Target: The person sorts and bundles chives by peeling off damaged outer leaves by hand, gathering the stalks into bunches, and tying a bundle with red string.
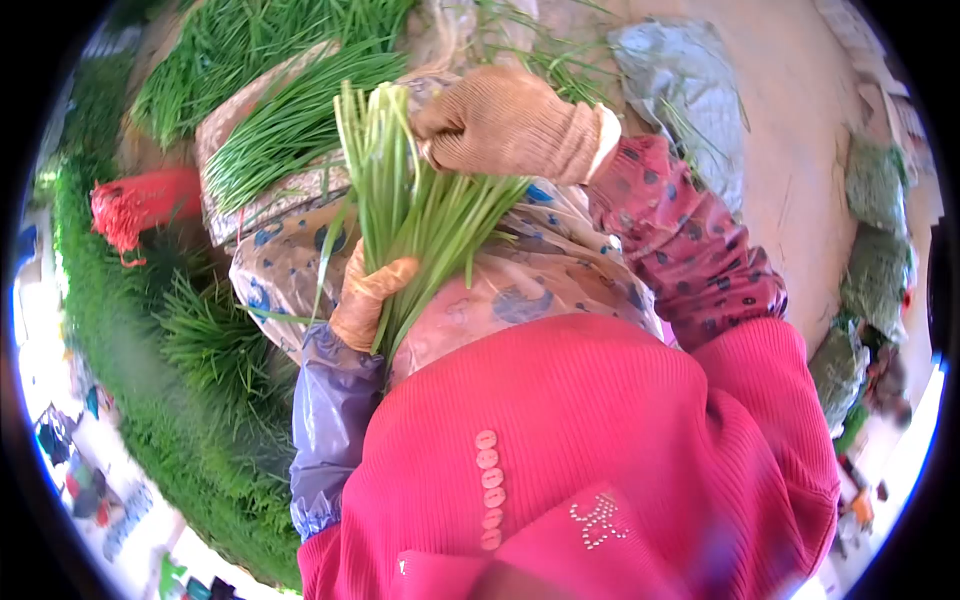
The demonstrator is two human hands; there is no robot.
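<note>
My left hand, in a tan glove, is wrapped round a bunch of garlic chives above my lap. The pale cut ends point up and away, and the green leaves fan toward the lower left and the right. Beside the upper stalks is my right hand, in a brown ribbed glove. Its fingers are curled together against the bunch, and what they pinch, if anything, is hidden. More loose garlic chives lie on a patterned support just beyond my left hand.
A larger heap of greens lies at the far left, near a red bag. Stacked greens line my left side. A pale plastic sack rests on the ground at the right, with several filled bags farther out.
</note>
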